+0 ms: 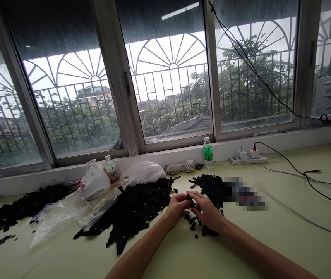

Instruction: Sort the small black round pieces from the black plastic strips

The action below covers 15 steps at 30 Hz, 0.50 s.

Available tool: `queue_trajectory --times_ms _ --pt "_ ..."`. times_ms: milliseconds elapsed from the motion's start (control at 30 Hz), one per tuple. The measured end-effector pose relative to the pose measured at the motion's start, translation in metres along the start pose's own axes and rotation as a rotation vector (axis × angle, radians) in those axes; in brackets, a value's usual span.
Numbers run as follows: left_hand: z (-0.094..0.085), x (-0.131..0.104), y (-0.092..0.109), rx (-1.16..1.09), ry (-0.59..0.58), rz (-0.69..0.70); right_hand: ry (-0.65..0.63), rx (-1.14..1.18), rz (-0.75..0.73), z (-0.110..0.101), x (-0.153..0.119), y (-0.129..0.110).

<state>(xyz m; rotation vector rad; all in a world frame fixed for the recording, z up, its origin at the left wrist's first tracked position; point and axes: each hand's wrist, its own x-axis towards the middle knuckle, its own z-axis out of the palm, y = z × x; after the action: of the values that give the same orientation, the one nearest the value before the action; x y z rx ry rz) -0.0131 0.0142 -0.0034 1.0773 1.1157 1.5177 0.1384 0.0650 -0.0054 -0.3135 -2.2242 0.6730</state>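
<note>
My left hand (177, 209) and my right hand (207, 211) meet over the table, fingers closed in a pinch. Between their fingertips is a small black fabric piece (189, 197); its far side is hidden. Just below the hands lie several small round black discs (192, 224), some of them under my right hand. A large heap of black fabric strips (138, 209) spreads to the left of my left hand. Beyond my right hand is a smaller heap of black strips (211, 186).
Clear plastic sheeting (63, 217), a white plastic bag (95, 180) and another black heap (28, 205) lie left. A green-labelled bottle (208, 155) and a power strip (252, 158) stand by the windows. Cables (307, 174) cross the right side. A blurred patch (246, 193) hides something.
</note>
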Motion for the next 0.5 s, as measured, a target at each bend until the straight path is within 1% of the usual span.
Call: queue_trajectory --times_ms 200,367,500 --pt "-0.0003 -0.0001 -0.0011 0.011 0.004 0.006 -0.025 -0.042 -0.03 -0.0005 0.0002 -0.0006" --pt "-0.0008 0.0005 -0.0035 0.034 -0.022 0.062 -0.043 -0.068 -0.037 -0.0006 0.0003 -0.0027" --pt "-0.0007 0.0008 -0.005 0.044 -0.031 0.067 -0.05 -0.075 -0.044 -0.0006 0.0008 -0.0024"
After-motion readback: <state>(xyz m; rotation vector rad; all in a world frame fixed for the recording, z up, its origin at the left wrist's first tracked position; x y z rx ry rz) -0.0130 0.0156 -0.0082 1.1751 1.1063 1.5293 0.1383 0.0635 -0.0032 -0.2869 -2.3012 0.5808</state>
